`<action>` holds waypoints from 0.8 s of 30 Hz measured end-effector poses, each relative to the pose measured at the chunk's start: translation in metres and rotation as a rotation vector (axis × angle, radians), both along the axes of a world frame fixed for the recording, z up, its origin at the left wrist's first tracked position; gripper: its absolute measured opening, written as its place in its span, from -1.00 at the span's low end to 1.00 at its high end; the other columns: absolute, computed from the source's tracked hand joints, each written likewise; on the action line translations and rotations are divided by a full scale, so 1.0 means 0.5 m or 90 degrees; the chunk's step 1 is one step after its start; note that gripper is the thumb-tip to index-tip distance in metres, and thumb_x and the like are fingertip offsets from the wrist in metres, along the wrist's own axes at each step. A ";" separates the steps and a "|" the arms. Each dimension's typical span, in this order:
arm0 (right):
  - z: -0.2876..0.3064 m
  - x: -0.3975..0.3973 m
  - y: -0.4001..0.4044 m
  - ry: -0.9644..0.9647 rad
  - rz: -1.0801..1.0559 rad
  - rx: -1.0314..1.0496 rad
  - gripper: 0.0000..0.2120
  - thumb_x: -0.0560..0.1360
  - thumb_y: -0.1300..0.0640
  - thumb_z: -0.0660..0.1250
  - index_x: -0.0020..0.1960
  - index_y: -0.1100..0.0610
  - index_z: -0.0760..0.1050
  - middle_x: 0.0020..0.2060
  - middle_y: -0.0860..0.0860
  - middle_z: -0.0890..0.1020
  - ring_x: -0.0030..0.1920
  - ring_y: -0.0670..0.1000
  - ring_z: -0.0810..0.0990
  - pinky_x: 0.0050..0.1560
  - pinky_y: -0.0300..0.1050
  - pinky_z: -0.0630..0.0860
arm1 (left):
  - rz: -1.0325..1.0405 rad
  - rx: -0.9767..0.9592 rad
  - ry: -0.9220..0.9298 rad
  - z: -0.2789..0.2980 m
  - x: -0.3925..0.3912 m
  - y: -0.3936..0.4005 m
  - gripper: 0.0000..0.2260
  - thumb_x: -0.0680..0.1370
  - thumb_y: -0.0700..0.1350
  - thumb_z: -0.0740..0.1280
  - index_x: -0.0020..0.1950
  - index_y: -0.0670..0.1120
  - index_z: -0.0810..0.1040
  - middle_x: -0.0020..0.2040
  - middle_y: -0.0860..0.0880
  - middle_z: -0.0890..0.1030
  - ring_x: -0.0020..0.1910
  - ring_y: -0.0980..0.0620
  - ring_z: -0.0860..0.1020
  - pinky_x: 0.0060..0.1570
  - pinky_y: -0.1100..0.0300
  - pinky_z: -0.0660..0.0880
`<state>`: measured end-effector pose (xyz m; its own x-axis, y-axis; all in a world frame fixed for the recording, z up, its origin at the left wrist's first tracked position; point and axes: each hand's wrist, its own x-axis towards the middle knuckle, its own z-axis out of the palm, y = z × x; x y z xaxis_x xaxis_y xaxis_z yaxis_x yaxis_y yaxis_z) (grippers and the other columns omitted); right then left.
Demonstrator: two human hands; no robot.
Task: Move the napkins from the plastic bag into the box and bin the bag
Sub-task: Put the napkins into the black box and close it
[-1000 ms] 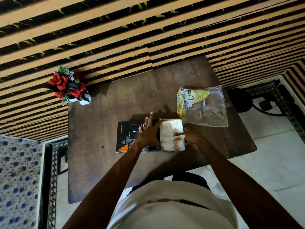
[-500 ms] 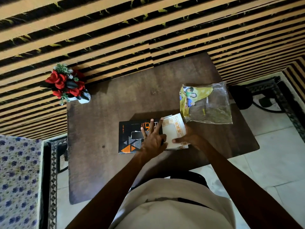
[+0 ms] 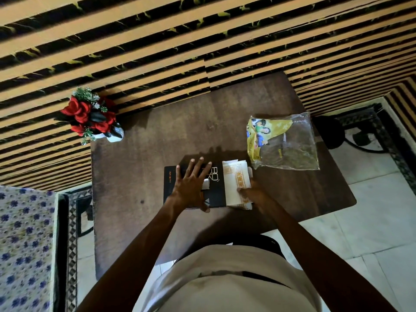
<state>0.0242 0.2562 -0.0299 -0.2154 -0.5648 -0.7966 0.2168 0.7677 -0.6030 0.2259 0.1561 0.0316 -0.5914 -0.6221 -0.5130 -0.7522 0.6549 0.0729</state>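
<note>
A black box [image 3: 217,188] with white lettering lies on the dark wooden table [image 3: 146,176]. My left hand [image 3: 191,185] rests flat on its lid, fingers spread. Right beside the box, at its right end, a stack of white napkins [image 3: 234,183] with orange patterned bands lies under my right hand [image 3: 252,194], which grips its near right side. The clear plastic bag [image 3: 292,145] with a yellow printed insert lies flat on the table, farther right and beyond the napkins, touched by neither hand.
A small white vase of red artificial roses [image 3: 90,115] stands at the table's far left corner against the striped wall. A blue-flowered cloth [image 3: 24,244] is at lower left. A black fan base [image 3: 333,134] sits on the tiled floor beyond the table's right edge.
The napkin stack has come down from on edge to lie flat beside the box's right end. My left hand has slid left off the napkins onto the box lid.
</note>
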 end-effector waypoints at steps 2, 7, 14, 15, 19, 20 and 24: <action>-0.004 0.016 -0.010 0.038 0.017 0.003 -0.55 0.51 0.30 0.33 0.37 0.18 0.35 0.28 0.21 0.54 0.26 0.22 0.53 0.26 0.22 0.49 | 0.028 0.039 0.021 -0.009 0.012 -0.004 0.28 0.10 0.36 0.52 0.56 0.04 -0.22 0.60 -0.08 -0.15 0.57 -0.16 -0.17 0.42 -0.44 -0.07; 0.003 0.113 -0.058 -0.116 0.032 -0.010 -0.62 0.58 0.15 0.24 0.38 0.13 0.33 0.22 0.10 0.54 0.03 0.08 0.60 0.00 -0.01 0.61 | 0.039 0.036 0.036 -0.007 0.005 -0.006 0.29 0.09 0.35 0.53 0.56 0.07 -0.22 0.61 -0.04 -0.10 0.58 -0.13 -0.15 0.42 -0.44 -0.03; 0.026 0.089 -0.066 -0.189 0.069 0.013 -0.89 0.58 0.12 0.24 0.06 0.07 0.53 0.06 0.15 0.62 -0.03 0.12 0.63 -0.11 -0.03 0.58 | 0.041 0.036 0.041 -0.009 0.009 -0.008 0.29 0.08 0.35 0.53 0.56 0.08 -0.22 0.61 -0.03 -0.09 0.58 -0.13 -0.15 0.41 -0.45 -0.03; 0.018 0.082 -0.070 -0.131 0.044 0.024 -0.89 0.58 0.14 0.25 0.00 0.06 0.56 0.07 0.16 0.64 -0.02 0.15 0.64 -0.12 -0.03 0.59 | 0.041 0.034 0.038 -0.009 0.008 -0.008 0.29 0.08 0.36 0.53 0.56 0.08 -0.22 0.61 -0.03 -0.09 0.58 -0.14 -0.15 0.41 -0.46 -0.03; 0.015 0.036 -0.054 0.057 -0.079 0.018 -0.86 0.53 0.31 0.25 -0.09 0.19 0.58 0.08 0.28 0.63 -0.07 0.18 0.63 -0.11 -0.07 0.56 | 0.078 0.037 0.073 -0.006 -0.007 0.009 0.28 0.08 0.42 0.48 0.56 0.05 -0.20 0.61 -0.06 -0.13 0.57 -0.19 -0.18 0.37 -0.50 -0.12; 0.018 0.020 -0.043 0.142 -0.065 0.003 -0.86 0.52 0.30 0.25 0.00 0.21 0.58 0.07 0.25 0.63 -0.06 0.16 0.61 -0.08 -0.09 0.52 | 0.070 0.028 0.083 -0.007 -0.018 0.017 0.28 0.09 0.44 0.46 0.57 0.05 -0.20 0.61 -0.06 -0.14 0.57 -0.19 -0.18 0.36 -0.50 -0.14; 0.017 -0.014 -0.013 0.326 0.042 0.016 -0.68 0.55 0.14 0.28 0.27 0.21 0.45 0.18 0.20 0.58 0.19 0.21 0.55 0.20 0.08 0.50 | 0.047 0.031 0.053 -0.002 -0.078 0.043 0.27 0.13 0.40 0.48 0.56 0.01 -0.23 0.61 -0.04 -0.15 0.56 -0.20 -0.20 0.29 -0.55 -0.17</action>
<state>0.0174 0.2499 -0.0211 -0.5450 -0.5730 -0.6121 -0.1509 0.7851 -0.6007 0.1871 0.1776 0.0307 -0.5860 -0.6416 -0.4950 -0.7887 0.5917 0.1669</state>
